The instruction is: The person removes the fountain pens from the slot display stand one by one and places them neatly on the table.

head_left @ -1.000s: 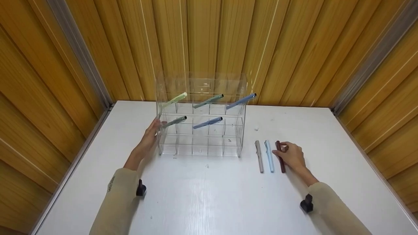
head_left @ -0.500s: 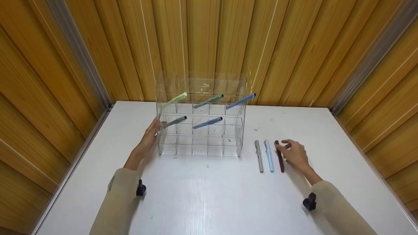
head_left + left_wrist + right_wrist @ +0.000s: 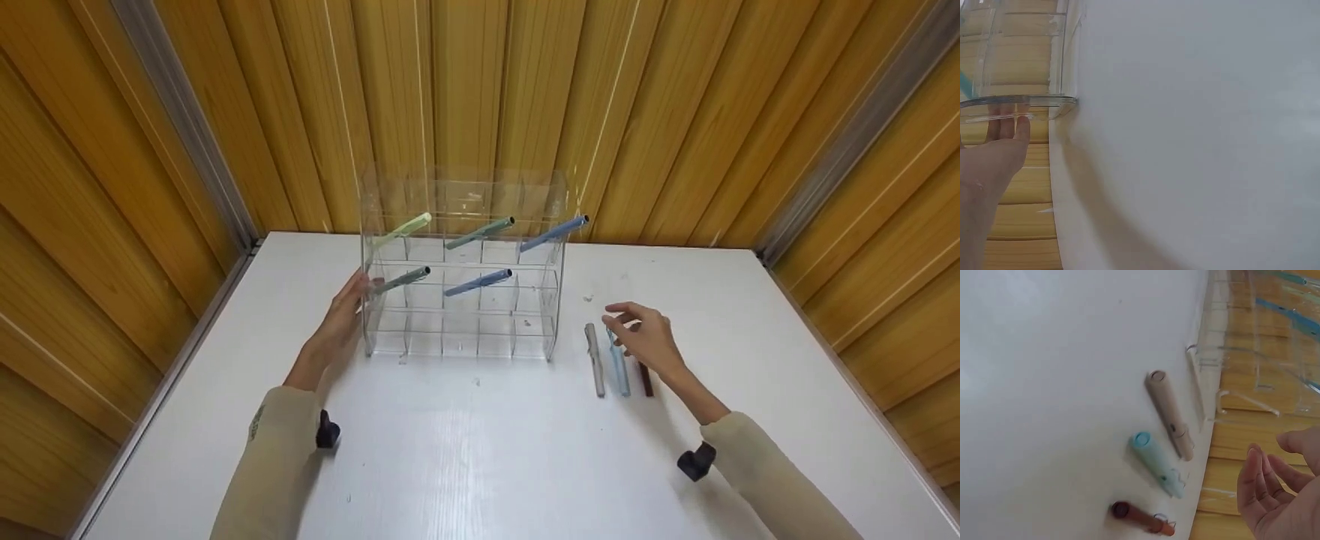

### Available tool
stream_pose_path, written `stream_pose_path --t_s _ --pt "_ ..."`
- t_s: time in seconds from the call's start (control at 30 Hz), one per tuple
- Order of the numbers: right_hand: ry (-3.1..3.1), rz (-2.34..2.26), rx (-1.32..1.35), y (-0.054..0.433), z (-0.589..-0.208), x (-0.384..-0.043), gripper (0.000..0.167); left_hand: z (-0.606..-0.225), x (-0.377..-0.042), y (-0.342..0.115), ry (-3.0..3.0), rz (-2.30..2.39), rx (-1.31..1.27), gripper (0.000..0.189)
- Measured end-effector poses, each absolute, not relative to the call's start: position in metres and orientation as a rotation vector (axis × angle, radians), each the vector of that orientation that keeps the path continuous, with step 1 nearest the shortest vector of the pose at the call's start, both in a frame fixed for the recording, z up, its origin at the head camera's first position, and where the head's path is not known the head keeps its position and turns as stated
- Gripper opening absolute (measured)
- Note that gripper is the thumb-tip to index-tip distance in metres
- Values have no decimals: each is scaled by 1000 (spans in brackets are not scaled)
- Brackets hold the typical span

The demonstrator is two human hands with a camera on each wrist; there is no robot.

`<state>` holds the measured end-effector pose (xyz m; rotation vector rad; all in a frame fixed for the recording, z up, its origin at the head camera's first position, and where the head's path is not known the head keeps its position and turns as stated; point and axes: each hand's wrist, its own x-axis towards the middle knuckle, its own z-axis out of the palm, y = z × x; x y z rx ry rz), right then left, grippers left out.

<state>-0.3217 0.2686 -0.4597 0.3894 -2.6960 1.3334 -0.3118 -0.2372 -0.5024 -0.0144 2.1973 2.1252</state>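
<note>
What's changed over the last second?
The right hand has left the slim dark red pen and moved left, now empty near the upper end of the slim light blue pen. The left hand stays at the clear plastic compartmented rack; its five pens haven't moved.

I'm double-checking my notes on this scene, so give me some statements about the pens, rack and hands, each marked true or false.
1. A slim grey-beige pen, a slim light-blue pen and a slim dark red pen lie on the white table. True.
2. The person's right hand holds the dark red pen. False: it holds nothing.
3. The person's left hand is at the side of the clear plastic compartment rack. True.
4. Every pen in the rack is blue. False: one is a slim light green pen.
5. The rack holds five pens. True.
6. The light-blue pen lies beyond the dark red one, at the row's right end. False: it lies in the middle.
</note>
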Motion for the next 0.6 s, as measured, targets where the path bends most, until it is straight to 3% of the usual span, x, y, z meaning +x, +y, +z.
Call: stream_pose_path --t_s 0.23,0.6 --pt "-2633 1485 529 226 -441 -318 30 -497 -313 -243 2162 2132 -23 74" --pt "-2517 1801 639 174 -423 -320 44 -495 -320 -236 2180 2160 1 65"
